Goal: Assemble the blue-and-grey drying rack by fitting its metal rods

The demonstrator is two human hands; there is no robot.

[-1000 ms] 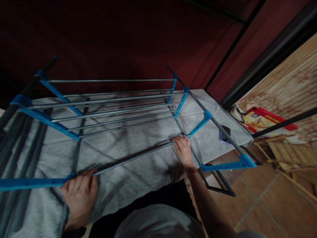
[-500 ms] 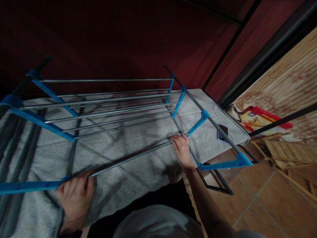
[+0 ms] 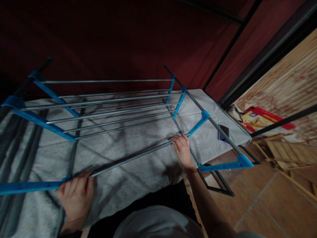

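Note:
A metal rod [image 3: 131, 159] slants across the near side of a rack frame with blue plastic brackets [image 3: 193, 127]. My left hand [image 3: 78, 195] is closed round the rod's left end, beside the lower left bracket [image 3: 29, 186]. Around the right end, close to another blue bracket, my right hand [image 3: 182, 148] is closed with fingers over the rod. Farther back, several thin grey rods [image 3: 114, 116] run between the left and right brackets. A dark upright tube [image 3: 219, 130] carries the right-hand brackets. Both rod ends are hidden by my fingers.
The rack lies on a grey fleecy cover [image 3: 146, 178]. A phone [image 3: 224, 134] rests on it at the right. Loose dark tubes [image 3: 21, 158] lie at the left. A red and yellow package [image 3: 264, 119], a folded wooden item [image 3: 287, 152] and tiled floor [image 3: 277, 201] are at the right.
Both hands keep their grip on the rod in nearly the same place. The left side of the rack has shifted very slightly to the right in view.

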